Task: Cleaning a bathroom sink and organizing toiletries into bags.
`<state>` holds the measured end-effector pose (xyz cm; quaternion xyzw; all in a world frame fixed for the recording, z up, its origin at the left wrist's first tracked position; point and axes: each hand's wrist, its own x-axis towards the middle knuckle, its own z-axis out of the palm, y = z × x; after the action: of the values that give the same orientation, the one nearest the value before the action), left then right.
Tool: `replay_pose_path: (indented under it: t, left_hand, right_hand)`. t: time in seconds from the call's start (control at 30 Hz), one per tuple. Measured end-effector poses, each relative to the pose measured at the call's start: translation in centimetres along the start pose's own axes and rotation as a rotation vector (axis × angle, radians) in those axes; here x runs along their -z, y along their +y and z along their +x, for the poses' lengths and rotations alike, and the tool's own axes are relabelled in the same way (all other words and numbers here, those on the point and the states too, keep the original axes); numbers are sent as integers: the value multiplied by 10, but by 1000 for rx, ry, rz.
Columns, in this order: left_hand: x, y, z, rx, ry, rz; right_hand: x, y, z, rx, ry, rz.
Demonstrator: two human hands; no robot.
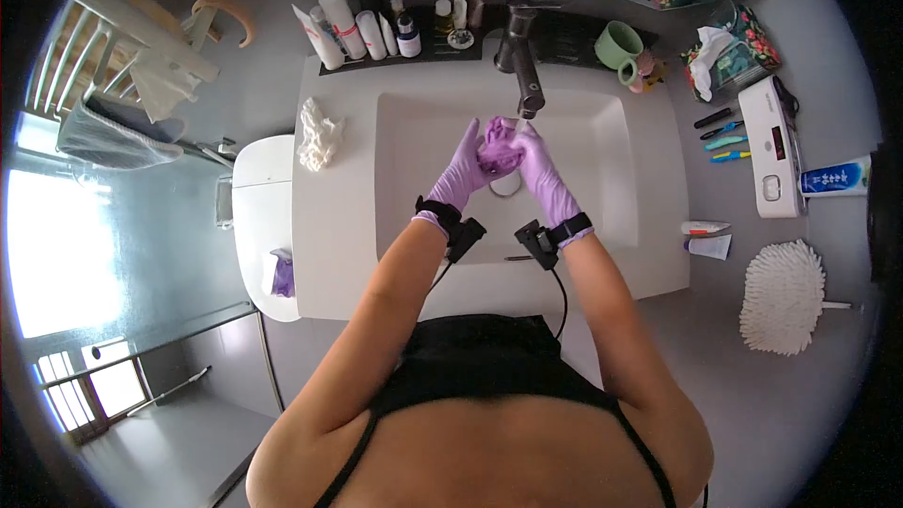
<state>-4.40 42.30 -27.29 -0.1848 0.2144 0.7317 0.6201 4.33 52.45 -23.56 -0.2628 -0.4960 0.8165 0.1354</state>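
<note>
A wet-looking, crumpled purple cloth (499, 149) is held between my two gloved hands, just below the spout of the dark faucet (525, 77). My left hand (462, 168), in a lilac rubber glove, supports it from the left with the thumb raised. From the right, my right hand (539, 164) presses its fingers onto the cloth. A short bright streak, apparently water, shows under the spout. Both hands are over the white sink basin (437, 226), whose round drain (506, 185) is partly covered. Black straps with small devices circle both wrists.
A crumpled white cloth (321, 135) lies on the counter's left side. Bottles and tubes (353, 28) line the back ledge, with a green mug (619, 46) at right. The toilet lid (262, 226) adjoins the counter. Toothbrushes (726, 143) hang at right above a fluffy white duster (783, 296).
</note>
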Motion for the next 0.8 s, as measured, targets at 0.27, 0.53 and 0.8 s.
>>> replay_pose_path:
  t: [0.27, 0.53, 0.8]
  left_hand:
    - [45, -9, 53, -195, -867, 183]
    - [-35, -14, -23, 32, -182, 388]
    - [-4, 2, -5, 52, -268, 944]
  right_hand:
    - [-46, 19, -12, 470, 210, -1019]
    - [-5, -8, 30, 4, 345, -754]
    - [-1, -23, 36, -335, -270, -156]
